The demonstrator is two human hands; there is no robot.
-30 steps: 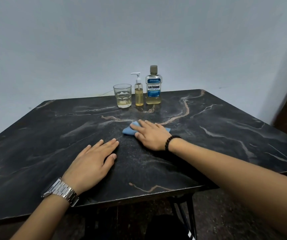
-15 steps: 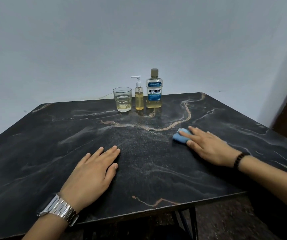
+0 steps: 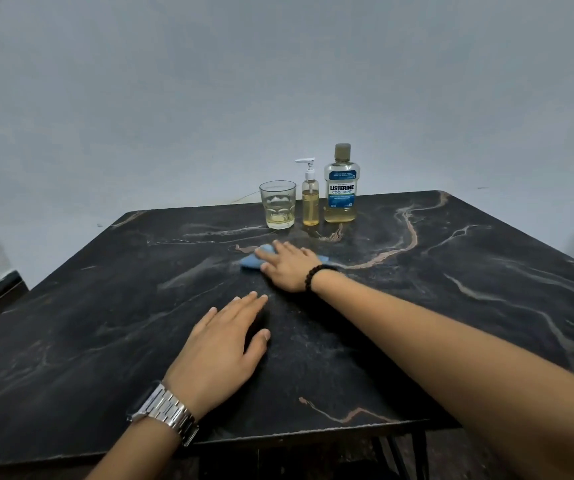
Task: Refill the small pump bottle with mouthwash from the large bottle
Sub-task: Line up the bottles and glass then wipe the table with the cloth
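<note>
The large mouthwash bottle (image 3: 340,188), capped and holding yellow liquid under a blue label, stands at the table's far edge. Just left of it is the small pump bottle (image 3: 310,199), its white pump on and yellow liquid inside. My right hand (image 3: 290,263) lies flat with straight fingers on a blue cloth (image 3: 251,260), pressing it to the tabletop in front of the bottles. My left hand (image 3: 225,348) rests flat on the table, nearer to me, holding nothing.
A clear glass (image 3: 277,209) with a little yellowish liquid stands left of the pump bottle. The black marbled table (image 3: 452,289) has its front edge close to me. A pale wall rises right behind the bottles.
My right hand has slid the blue cloth from the right side of the table back to the left, to in front of the bottles. My left hand has stayed in place.
</note>
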